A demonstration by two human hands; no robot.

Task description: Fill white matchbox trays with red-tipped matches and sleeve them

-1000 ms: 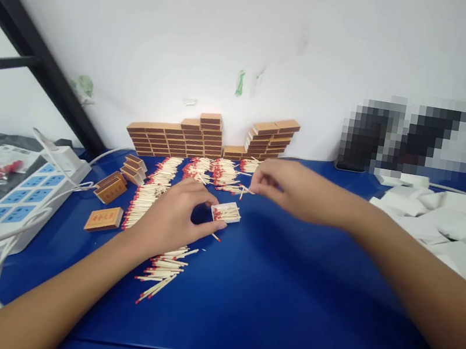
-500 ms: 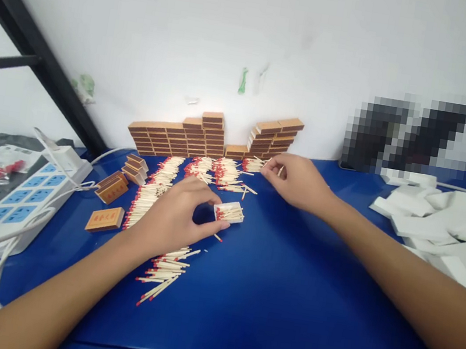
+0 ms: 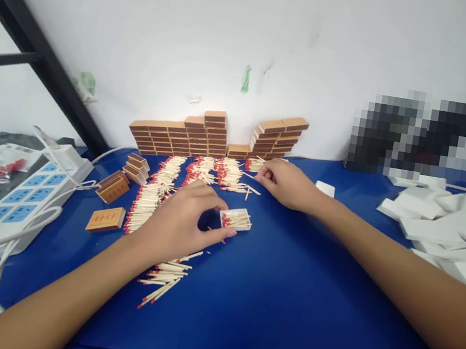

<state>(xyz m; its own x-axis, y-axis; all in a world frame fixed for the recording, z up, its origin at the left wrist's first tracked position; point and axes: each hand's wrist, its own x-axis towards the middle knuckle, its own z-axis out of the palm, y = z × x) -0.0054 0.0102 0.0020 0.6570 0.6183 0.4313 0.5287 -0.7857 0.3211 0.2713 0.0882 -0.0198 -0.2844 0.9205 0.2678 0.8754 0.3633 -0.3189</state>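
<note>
My left hand (image 3: 190,221) grips a small white matchbox tray (image 3: 242,227) between thumb and fingers. Red-headed matches (image 3: 236,220) lie in that tray. My right hand (image 3: 287,183) is closed in a pinch beside the rightmost pile of matches (image 3: 254,165). A loose match touches or lies just short of its fingertips, and whatever is between them cannot be made out. More match piles (image 3: 228,172) spread leftward, partly hidden behind my left hand. A smaller group of matches (image 3: 166,275) lies in front of my left wrist.
Brown matchboxes (image 3: 176,139) are stacked along the wall. Several loose matchboxes (image 3: 105,219) lie at left, beside a power strip (image 3: 21,200) with cables. White trays (image 3: 443,216) heap up at right. One white tray (image 3: 325,188) sits behind my right forearm.
My left hand and the tray have shifted slightly right and down in view. My right hand has dropped a little beside the pile. A white tray now shows behind the right forearm.
</note>
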